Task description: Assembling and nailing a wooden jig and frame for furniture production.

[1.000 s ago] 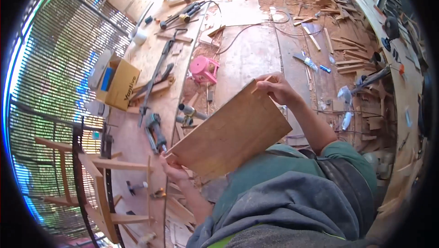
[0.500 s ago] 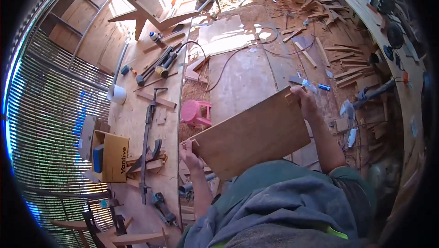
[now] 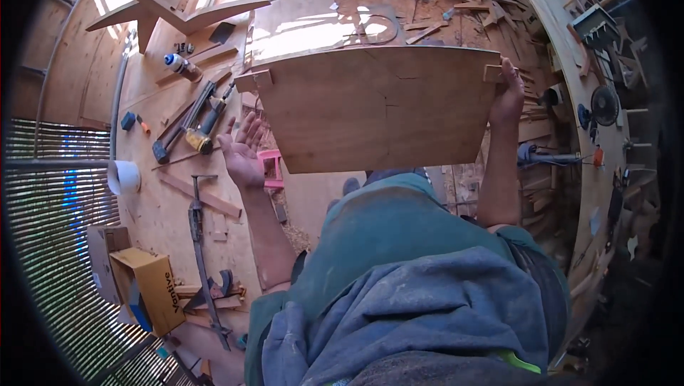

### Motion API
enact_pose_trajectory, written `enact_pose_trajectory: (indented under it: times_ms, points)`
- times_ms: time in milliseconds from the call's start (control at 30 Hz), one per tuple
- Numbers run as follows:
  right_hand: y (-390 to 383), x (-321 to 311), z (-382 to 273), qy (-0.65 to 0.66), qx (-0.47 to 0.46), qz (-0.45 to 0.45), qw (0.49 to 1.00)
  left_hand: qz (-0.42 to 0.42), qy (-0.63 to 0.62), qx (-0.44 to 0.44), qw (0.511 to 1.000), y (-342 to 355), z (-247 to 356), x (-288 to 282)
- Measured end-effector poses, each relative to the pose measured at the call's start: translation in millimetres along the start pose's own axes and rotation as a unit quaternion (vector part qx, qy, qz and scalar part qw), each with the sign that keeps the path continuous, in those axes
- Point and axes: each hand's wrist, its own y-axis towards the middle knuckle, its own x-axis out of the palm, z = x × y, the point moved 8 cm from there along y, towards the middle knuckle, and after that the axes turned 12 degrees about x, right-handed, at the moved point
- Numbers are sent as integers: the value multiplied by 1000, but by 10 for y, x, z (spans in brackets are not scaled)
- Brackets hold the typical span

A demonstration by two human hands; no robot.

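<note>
A flat brown wooden board is held up in front of my body, its long far edge running left to right. Small wooden blocks stick out at its far corners, one block at the left and another block at the right. My right hand grips the right edge beside that block, fingers partly hidden behind the board. Beside the board's left edge, below the left block, my left hand is open, palm up with fingers spread, holding nothing.
Along the left runs a plywood bench with a long bar clamp, a yellow-and-black power tool, a bottle and a cardboard box. A pink stool stands behind my left hand. Wood offcuts lie at the far right.
The board has risen away from my body and turned from slanted to nearly level across the view. My left hand has let go of its left corner and opened; my right hand still holds on.
</note>
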Motion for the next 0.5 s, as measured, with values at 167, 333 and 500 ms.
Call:
enact_pose_trajectory:
  times_ms: [167,333,500]
  points:
    - [1258,355,254,121,-8,-33,992,-3,-129,-140,982,439,-1023,-22]
    - [2566,1132,928,226,38,-30,973,-194,-164,-55,966,1202,-1576,1428]
    - [3407,2208,1562,220,177,-260,923,163,-232,52,958,2473,-1269,1909]
